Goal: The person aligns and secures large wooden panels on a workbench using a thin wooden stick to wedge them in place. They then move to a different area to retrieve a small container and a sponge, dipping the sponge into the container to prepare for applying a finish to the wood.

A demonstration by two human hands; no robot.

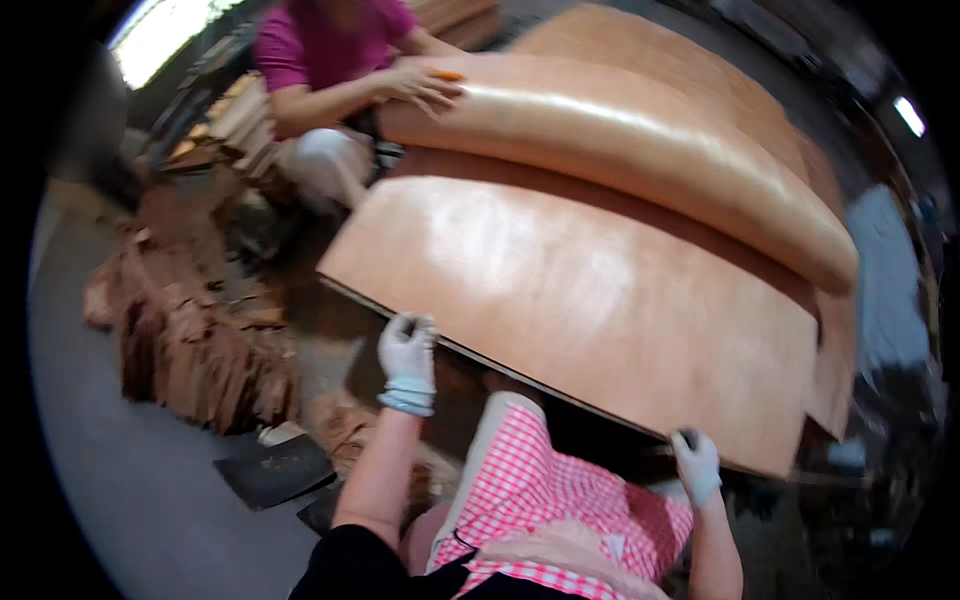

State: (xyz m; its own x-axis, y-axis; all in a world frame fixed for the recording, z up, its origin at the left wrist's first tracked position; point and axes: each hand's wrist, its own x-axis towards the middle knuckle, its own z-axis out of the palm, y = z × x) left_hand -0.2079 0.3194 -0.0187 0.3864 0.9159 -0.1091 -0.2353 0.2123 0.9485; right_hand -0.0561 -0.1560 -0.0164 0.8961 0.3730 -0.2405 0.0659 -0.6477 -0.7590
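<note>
Both gloved hands grip the near edge of a thin veneer sheet (590, 300): left hand (407, 350), right hand (695, 462). Beyond them, another person's hand (425, 85) presses a curled sheet (620, 150).

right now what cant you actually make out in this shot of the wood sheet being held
- Head view: the fingertips of the left hand and right hand curl under the near edge of the thin wood sheet, so the grip beneath is hidden.
- What the sheet rests on is covered by the sheet itself.
- The small orange thing by the co-worker's hand is too blurred to identify.
- The pile of wood scraps on the floor is smeared by motion blur.
</note>
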